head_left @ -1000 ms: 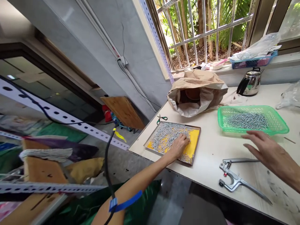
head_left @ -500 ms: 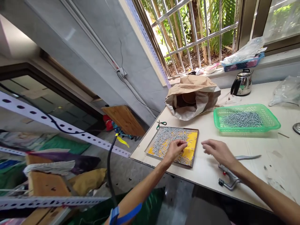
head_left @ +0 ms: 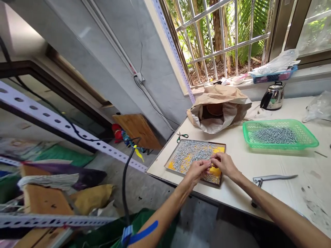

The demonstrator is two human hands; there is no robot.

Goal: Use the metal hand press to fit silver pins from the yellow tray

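My left hand (head_left: 199, 171) is over the near side of a shallow, yellow-bottomed tray (head_left: 223, 152), its thumb and fingers pinched together. Fingertip to fingertip with it, my right hand (head_left: 224, 164) pinches too, over the tray's right part. Whatever lies between the fingers is too small to make out. Many small silvery metal pieces (head_left: 190, 148), ridged like screws or springs, are spread across the tray. A green plastic basket (head_left: 281, 146) to the right holds a heap of similar pieces. Beside my right forearm lies a metal hand tool (head_left: 276, 177) with a coil spring, partly hidden.
Behind the tray slumps an open brown paper bag (head_left: 224, 98). Small green-handled scissors (head_left: 182, 135) lie at the table's left edge. A steel kettle (head_left: 274, 96) stands near the window. A black cable (head_left: 124, 186) hangs by my left arm, with blue tape there.
My right hand has moved left from beside the tray to meet my left hand, and its fingers have closed into a pinch. The whole view has shifted slightly.
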